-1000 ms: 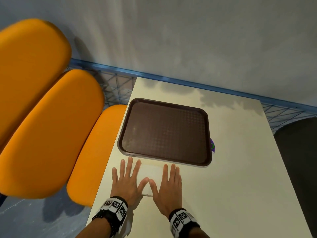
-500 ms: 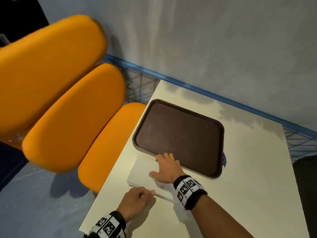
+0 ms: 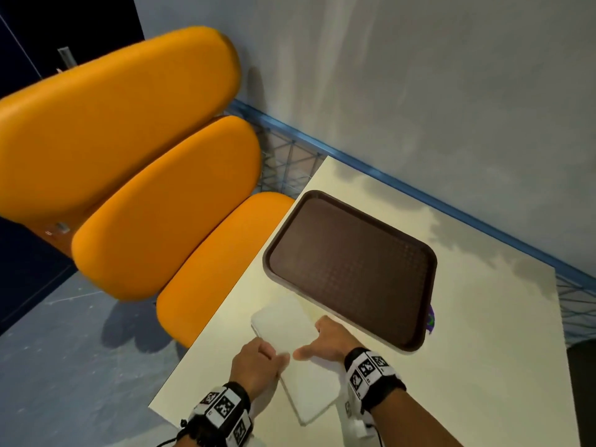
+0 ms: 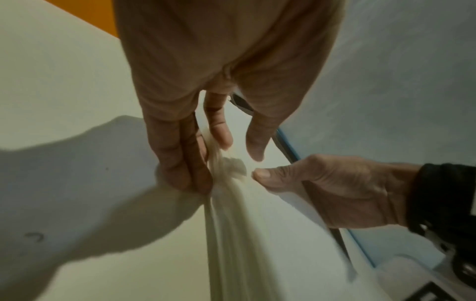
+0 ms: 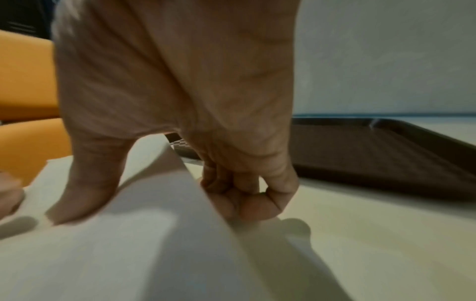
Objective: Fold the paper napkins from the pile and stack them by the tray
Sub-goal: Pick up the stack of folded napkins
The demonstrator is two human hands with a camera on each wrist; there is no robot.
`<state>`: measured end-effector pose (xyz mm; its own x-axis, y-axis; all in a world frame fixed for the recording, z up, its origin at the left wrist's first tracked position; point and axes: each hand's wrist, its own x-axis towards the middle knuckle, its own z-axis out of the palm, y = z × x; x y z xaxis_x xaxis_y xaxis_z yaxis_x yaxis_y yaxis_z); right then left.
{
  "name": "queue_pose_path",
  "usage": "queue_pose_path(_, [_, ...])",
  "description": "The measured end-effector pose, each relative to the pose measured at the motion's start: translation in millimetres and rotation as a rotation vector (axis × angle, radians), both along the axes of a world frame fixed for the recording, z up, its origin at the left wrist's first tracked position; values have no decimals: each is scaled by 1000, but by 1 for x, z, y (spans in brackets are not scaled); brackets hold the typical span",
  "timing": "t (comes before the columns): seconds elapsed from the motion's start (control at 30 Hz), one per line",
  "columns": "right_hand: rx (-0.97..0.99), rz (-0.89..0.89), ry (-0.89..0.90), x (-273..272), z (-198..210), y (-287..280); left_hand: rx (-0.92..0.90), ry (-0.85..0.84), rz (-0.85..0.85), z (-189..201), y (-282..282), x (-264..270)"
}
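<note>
A white napkin pile (image 3: pixel 283 321) lies on the table just in front of the dark brown tray (image 3: pixel 351 269). A napkin (image 3: pixel 309 391) stretches from the pile toward me. My left hand (image 3: pixel 261 359) pinches its left edge, and the paper bunches between the fingers (image 4: pixel 180 163). My right hand (image 3: pixel 322 341) holds the opposite edge, thumb (image 5: pixel 85 183) on top and fingers (image 5: pixel 244 195) curled under the raised napkin (image 5: pixel 154 234). The tray (image 5: pixel 373 146) stands right of that hand. Whether one sheet or more is held stays hidden.
The cream table (image 3: pixel 467 366) has its left edge close to my left hand. Orange padded seats (image 3: pixel 154 204) sit beyond that edge. A blue wire fence (image 3: pixel 290 162) and a grey wall run behind. A small purple item (image 3: pixel 431 321) shows beside the tray's right corner.
One second ago both hands lay flat on the napkin. They have since curled and now grip its two sides, with the right edge raised. My view has swung right.
</note>
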<state>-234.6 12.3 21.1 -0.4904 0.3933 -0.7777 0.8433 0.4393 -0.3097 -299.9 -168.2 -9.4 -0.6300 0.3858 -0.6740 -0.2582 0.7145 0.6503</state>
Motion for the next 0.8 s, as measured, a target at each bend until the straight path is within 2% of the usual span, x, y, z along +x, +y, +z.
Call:
queue_pose_path(0.2, [-99, -171, 242, 36, -7, -29, -95, 84, -149, -1, 4, 5])
queue_pose_path(0.3, [-152, -268, 313, 49, 6, -34, -84, 31, -225, 4, 4, 7])
queue_pose_path(0.4, [-30, -264, 344, 60, 21, -31, -32, -88, -165, 8, 4, 9])
queue_pose_path(0.47, [31, -251, 385, 67, 38, -30, 87, -299, -72, 21, 7, 13])
queue_pose_path(0.5, [-5, -255, 433, 70, 48, -30, 188, -482, -10, 33, 9, 18])
queue_pose_path(0.57, [-241, -322, 539, 79, 68, -28, 429, -859, 193, 54, 12, 27])
queue_pose_path(0.6, [-367, -378, 573, 84, 75, -27, 521, -975, 277, 68, 14, 32])
queue_pose_path(0.63, [-412, -422, 588, 91, 78, -27, 592, -1018, 313, 76, 15, 38])
queue_pose_path(0.67, [-371, -456, 599, 96, 77, -28, 648, -1003, 318, 79, 18, 44])
queue_pose_path(0.7, [-224, -457, 582, 101, 75, -28, 670, -928, 299, 76, 21, 49])
queue_pose_path(0.77, [74, -392, 518, 109, 68, -31, 635, -686, 229, 77, 30, 63])
queue_pose_path(0.8, [162, -373, 516, 113, 66, -33, 619, -589, 195, 80, 34, 71])
